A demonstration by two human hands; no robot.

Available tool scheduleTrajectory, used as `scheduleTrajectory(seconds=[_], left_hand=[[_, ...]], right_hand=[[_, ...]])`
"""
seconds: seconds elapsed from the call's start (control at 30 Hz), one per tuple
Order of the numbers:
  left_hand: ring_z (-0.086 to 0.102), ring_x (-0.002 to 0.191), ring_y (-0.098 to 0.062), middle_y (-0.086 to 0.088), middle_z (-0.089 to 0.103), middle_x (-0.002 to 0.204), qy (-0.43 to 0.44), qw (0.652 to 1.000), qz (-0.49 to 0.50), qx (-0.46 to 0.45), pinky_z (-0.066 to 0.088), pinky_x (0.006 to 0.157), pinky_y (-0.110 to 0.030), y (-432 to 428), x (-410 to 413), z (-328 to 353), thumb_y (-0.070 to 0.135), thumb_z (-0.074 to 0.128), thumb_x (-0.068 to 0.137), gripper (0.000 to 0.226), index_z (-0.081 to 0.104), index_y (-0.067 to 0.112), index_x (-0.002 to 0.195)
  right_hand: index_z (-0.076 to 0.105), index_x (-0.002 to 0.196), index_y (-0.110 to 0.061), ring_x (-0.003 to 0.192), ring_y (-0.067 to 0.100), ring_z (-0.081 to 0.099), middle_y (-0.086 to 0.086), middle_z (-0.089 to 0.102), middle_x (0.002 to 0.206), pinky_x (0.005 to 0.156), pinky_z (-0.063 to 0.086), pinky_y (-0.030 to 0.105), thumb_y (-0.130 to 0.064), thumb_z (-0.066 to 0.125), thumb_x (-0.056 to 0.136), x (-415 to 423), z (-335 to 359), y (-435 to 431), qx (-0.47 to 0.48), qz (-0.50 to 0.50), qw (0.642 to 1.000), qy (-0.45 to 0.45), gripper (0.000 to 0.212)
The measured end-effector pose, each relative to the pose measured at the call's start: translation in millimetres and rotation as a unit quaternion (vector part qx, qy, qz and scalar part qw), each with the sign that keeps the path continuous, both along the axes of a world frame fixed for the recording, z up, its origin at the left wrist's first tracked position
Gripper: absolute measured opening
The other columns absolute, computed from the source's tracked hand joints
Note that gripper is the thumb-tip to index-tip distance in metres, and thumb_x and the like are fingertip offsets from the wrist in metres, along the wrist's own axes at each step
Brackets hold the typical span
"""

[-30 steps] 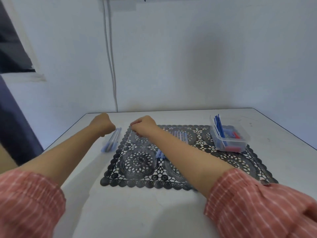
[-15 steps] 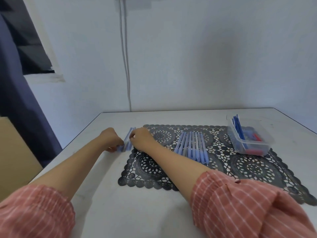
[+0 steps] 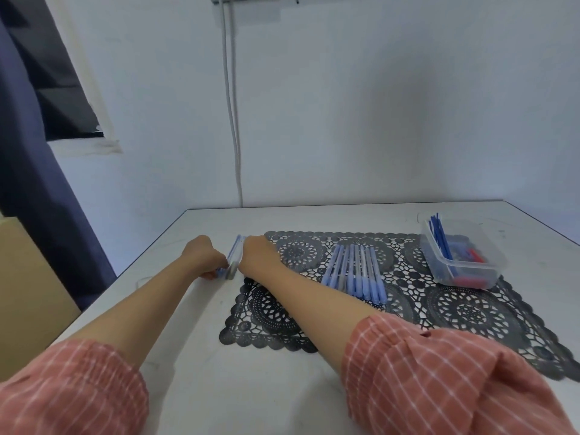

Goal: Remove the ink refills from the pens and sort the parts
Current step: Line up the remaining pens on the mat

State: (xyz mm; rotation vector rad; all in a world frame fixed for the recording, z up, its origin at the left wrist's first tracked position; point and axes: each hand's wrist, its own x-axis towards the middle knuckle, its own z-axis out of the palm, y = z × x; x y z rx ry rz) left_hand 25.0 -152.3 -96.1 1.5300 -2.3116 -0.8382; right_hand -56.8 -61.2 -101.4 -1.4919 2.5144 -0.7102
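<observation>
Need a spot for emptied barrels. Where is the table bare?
Free: white table between you and the black lace placemat; mat patch between the row of blue pens and clear plastic tub. Crowded: mat's left edge, where left hand and right hand flank a blue pen bundle.

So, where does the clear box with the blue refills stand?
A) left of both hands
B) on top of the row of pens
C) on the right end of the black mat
C: the clear box stands on the right end of the black mat, apart from the row of pens.
</observation>
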Motion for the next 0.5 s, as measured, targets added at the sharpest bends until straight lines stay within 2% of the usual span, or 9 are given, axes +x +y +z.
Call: scheduleTrajectory(seconds=[0.07, 0.1, 0.2, 0.23, 0.27, 0.33, 0.4, 0.5], left_hand=[[0.064, 0.054, -0.027, -0.015, 0.063, 0.058, 0.005, 0.999, 0.007, -0.035, 0.057, 0.063, -0.034, 0, 1, -1, 0.004, 0.071, 0.072, 0.011, 0.061, 0.000, 0.068], [0.063, 0.056, -0.027, -0.014, 0.062, 0.058, 0.011, 0.998, 0.011, -0.054, 0.055, 0.060, -0.032, 0, 2, -2, 0.005, 0.070, 0.070, 0.010, 0.062, 0.001, 0.067], [0.056, 0.056, -0.024, -0.011, 0.060, 0.060, 0.053, 0.995, 0.013, -0.088, 0.044, 0.055, -0.028, 7, 1, -4, 0.011, 0.070, 0.074, 0.013, 0.065, 0.003, 0.065], [0.057, 0.059, -0.025, -0.011, 0.062, 0.062, 0.070, 0.993, 0.010, -0.099, 0.047, 0.057, -0.030, 12, -1, -4, 0.012, 0.070, 0.077, 0.014, 0.068, 0.003, 0.066], [0.060, 0.063, -0.026, -0.011, 0.064, 0.066, 0.087, 0.990, 0.005, -0.111, 0.050, 0.060, -0.033, 18, -4, -3, 0.013, 0.069, 0.080, 0.016, 0.070, 0.002, 0.069], [0.061, 0.069, -0.025, -0.009, 0.066, 0.071, 0.110, 0.986, -0.009, -0.128, 0.051, 0.066, -0.034, 32, -11, 0, 0.015, 0.068, 0.084, 0.017, 0.072, 0.001, 0.075], [0.060, 0.071, -0.021, -0.008, 0.066, 0.073, 0.120, 0.984, -0.029, -0.129, 0.047, 0.065, -0.030, 45, -19, 5, 0.017, 0.068, 0.084, 0.016, 0.072, 0.003, 0.079], [0.060, 0.069, -0.019, -0.006, 0.065, 0.069, 0.108, 0.985, -0.070, -0.115, 0.047, 0.064, -0.029, 68, -30, 13, 0.015, 0.070, 0.082, 0.012, 0.073, 0.003, 0.079]], right_hand=[[0.051, 0.085, -0.002, 0.094, 0.029, 0.060, 0.013, 0.059, 0.099, 0.067, 0.048, 0.029, 0.003, 0.051, 0.083, -3, 4, 5, 0.002, -0.007, 1.000, -0.028, 0.005], [0.047, 0.077, -0.003, 0.091, 0.028, 0.058, 0.010, 0.056, 0.092, 0.065, 0.044, 0.028, 0.004, 0.051, 0.082, -5, 5, 8, -0.004, -0.012, 0.999, -0.044, 0.010], [0.048, 0.075, -0.005, 0.085, 0.026, 0.051, 0.004, 0.045, 0.074, 0.055, 0.038, 0.023, 0.005, 0.051, 0.083, -12, 12, 21, -0.016, -0.015, 0.997, -0.077, 0.012], [0.053, 0.082, -0.004, 0.084, 0.025, 0.051, 0.002, 0.042, 0.071, 0.050, 0.035, 0.021, 0.004, 0.050, 0.084, -13, 16, 26, -0.017, -0.017, 0.997, -0.080, 0.009], [0.057, 0.098, -0.002, 0.087, 0.026, 0.052, 0.003, 0.043, 0.073, 0.048, 0.033, 0.020, 0.002, 0.049, 0.087, -15, 21, 33, -0.025, -0.018, 0.997, -0.077, 0.015], [0.050, 0.127, -0.001, 0.100, 0.028, 0.054, 0.010, 0.053, 0.090, 0.058, 0.039, 0.025, -0.001, 0.046, 0.090, -21, 33, 48, -0.032, -0.019, 0.998, -0.056, 0.036], [0.046, 0.131, -0.002, 0.094, 0.026, 0.053, 0.014, 0.058, 0.102, 0.065, 0.040, 0.027, 0.000, 0.044, 0.091, -29, 41, 65, -0.047, -0.028, 0.998, -0.041, 0.041], [0.052, 0.127, -0.003, 0.078, 0.023, 0.049, 0.017, 0.061, 0.107, 0.056, 0.039, 0.026, 0.005, 0.045, 0.087, -44, 47, 94, -0.072, -0.055, 0.994, -0.056, 0.041]])
